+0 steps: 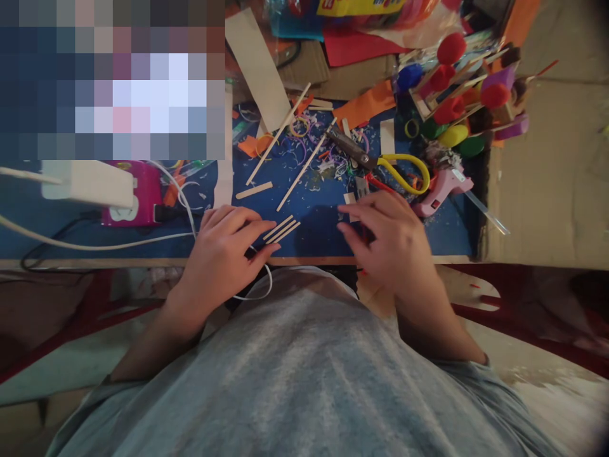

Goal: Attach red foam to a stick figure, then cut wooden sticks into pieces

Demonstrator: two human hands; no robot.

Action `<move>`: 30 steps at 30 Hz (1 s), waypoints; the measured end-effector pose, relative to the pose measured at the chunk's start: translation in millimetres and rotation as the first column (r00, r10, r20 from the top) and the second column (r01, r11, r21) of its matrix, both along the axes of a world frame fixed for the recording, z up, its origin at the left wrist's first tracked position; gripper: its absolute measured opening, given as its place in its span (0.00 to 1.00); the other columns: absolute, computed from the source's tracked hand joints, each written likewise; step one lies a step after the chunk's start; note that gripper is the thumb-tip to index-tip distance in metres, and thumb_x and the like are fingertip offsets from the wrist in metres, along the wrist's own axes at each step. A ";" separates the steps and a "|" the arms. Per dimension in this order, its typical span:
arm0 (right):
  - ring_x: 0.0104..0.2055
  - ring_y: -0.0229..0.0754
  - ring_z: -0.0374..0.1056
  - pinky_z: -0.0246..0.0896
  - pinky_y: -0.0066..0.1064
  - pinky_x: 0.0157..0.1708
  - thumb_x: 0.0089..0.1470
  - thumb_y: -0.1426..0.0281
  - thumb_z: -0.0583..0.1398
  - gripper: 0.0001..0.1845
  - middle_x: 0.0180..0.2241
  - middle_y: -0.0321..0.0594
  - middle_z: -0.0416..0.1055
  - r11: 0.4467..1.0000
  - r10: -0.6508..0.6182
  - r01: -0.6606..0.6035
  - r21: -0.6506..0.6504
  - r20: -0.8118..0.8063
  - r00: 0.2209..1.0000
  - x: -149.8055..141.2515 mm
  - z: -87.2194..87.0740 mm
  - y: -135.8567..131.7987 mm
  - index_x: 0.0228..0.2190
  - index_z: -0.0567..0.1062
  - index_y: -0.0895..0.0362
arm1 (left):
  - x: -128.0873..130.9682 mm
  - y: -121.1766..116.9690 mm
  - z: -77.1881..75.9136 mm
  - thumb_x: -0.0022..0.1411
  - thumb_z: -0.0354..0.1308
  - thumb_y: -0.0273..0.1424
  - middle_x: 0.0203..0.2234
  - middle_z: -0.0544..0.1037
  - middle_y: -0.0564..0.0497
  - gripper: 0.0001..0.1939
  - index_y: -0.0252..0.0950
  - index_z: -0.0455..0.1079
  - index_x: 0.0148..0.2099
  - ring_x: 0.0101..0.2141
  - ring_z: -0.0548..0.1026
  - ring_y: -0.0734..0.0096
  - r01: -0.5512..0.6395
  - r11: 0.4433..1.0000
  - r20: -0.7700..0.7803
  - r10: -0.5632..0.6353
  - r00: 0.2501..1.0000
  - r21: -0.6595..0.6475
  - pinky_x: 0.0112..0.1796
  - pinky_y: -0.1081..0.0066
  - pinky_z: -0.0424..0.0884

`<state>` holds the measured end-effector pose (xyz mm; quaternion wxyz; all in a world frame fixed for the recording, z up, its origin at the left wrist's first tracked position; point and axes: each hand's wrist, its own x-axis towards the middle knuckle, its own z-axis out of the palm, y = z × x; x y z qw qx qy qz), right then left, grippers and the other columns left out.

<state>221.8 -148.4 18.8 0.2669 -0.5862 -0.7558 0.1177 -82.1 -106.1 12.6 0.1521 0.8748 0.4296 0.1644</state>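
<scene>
At the table's front edge, three short wooden sticks (285,228) lie side by side on the blue surface. Their near ends sit between the thumb and index finger of my left hand (227,244), which is closed about them. To the right, my right hand (387,231) hovers over the table with thumb and fingers apart and nothing between them. Close beyond it are yellow-handled pliers (404,170) and a pink hot glue gun (442,189) with a clear glue stick. Two long thin sticks (307,164) and a short flat craft stick (254,190) lie farther in.
Paper scraps and shavings (328,162) litter the middle. A rack of colourful bottles (457,108) stands at the back right beside cardboard (552,158). A magenta power block (136,209) with a white charger (88,183) and cables (118,245) occupies the left.
</scene>
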 end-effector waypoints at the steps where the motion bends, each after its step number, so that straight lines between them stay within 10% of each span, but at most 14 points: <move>1: 0.49 0.57 0.78 0.77 0.57 0.54 0.74 0.69 0.64 0.12 0.46 0.50 0.83 0.999 0.035 -0.035 -0.012 0.013 0.999 -6.9 -2.6 -1.1 0.52 0.88 0.52 | -0.8 -1.9 0.4 0.77 0.69 0.39 0.47 0.87 0.44 0.11 0.43 0.86 0.56 0.50 0.83 0.48 -0.018 1.000 -0.009 0.018 1.000 -0.009 0.55 0.47 0.77; 16: 0.45 0.53 0.74 0.64 0.47 0.46 0.76 0.69 0.66 0.11 0.41 0.45 0.86 0.995 0.081 -0.071 -0.076 0.130 0.988 -48.1 -18.6 8.5 0.46 0.91 0.53 | -0.1 10.4 -5.2 0.81 0.63 0.27 0.45 0.91 0.50 0.11 0.44 0.87 0.54 0.49 0.86 0.57 0.148 0.989 0.117 -0.146 0.982 -0.013 0.55 0.53 0.75; 30: 0.52 0.57 0.74 0.74 0.53 0.54 0.76 0.70 0.63 0.18 0.53 0.52 0.83 0.980 0.156 -0.146 -0.137 0.071 0.985 -51.0 -14.8 11.4 0.61 0.86 0.55 | -8.9 -5.1 1.0 0.77 0.69 0.38 0.46 0.89 0.45 0.11 0.46 0.85 0.58 0.53 0.82 0.43 -0.108 0.994 -0.032 0.108 0.994 -0.002 0.55 0.42 0.74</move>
